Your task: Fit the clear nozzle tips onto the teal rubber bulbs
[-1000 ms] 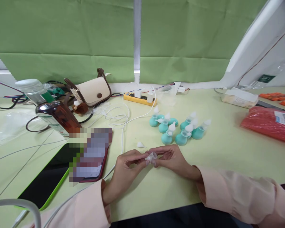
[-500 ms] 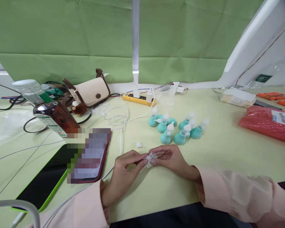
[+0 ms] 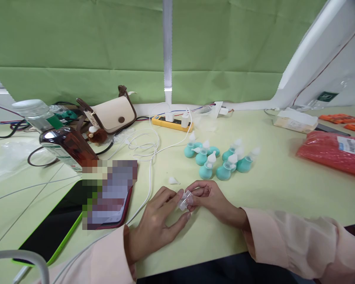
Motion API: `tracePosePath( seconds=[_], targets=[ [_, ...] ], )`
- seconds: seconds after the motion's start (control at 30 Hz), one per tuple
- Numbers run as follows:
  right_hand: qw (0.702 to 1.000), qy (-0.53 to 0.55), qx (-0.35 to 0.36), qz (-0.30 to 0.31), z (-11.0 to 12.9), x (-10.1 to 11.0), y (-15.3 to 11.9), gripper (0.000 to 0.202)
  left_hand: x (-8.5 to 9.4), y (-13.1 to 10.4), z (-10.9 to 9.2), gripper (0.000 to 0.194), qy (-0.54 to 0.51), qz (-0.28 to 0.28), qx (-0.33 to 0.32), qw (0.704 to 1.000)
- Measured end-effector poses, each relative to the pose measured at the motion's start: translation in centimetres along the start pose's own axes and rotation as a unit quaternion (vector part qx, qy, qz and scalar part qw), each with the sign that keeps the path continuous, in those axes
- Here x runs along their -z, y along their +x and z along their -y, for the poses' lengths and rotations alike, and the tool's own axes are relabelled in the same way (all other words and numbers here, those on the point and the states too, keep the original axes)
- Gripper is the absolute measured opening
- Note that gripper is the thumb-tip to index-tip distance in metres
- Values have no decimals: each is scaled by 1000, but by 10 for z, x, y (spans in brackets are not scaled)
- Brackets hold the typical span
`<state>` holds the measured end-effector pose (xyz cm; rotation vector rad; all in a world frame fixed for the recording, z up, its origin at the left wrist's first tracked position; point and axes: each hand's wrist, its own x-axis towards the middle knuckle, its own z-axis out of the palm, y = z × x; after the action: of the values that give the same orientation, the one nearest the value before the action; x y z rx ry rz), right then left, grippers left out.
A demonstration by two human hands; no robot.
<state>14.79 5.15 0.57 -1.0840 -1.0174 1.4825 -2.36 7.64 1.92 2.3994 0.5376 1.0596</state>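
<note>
A small clear plastic tube-like piece [image 3: 185, 200] is pinched between the thumb and fingers of my right hand [image 3: 208, 197]. My left hand [image 3: 162, 217] is at its left side, forefinger touching or very near the piece and thumb spread away below it. Just beyond the fingers a small white pointed tip [image 3: 173, 180] lies on its side on the table [image 3: 213, 236]. Farther back is a group of several teal squeeze bulbs [image 3: 206, 171], most with white pointed tips on top.
To the left lie a patterned-out phone [image 3: 115, 197], a green-edged phone [image 3: 50, 221] and a tilted brown bottle [image 3: 68, 146]. White cables [image 3: 150, 177] run across the table. A handbag [image 3: 114, 114] and yellow power strip [image 3: 172, 123] are at the back, a red package [image 3: 328, 154] at right.
My left thumb has come off the clear piece and moved down, opening the left hand. The piece has turned slightly in my right hand.
</note>
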Motion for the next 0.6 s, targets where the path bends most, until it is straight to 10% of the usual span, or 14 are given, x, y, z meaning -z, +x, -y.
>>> tracePosePath(
  seconds=[0.6],
  targets=[
    [998,30,37,46,-1,2,1,24,-5,2,6,31,-79,-60,63,993]
  ],
)
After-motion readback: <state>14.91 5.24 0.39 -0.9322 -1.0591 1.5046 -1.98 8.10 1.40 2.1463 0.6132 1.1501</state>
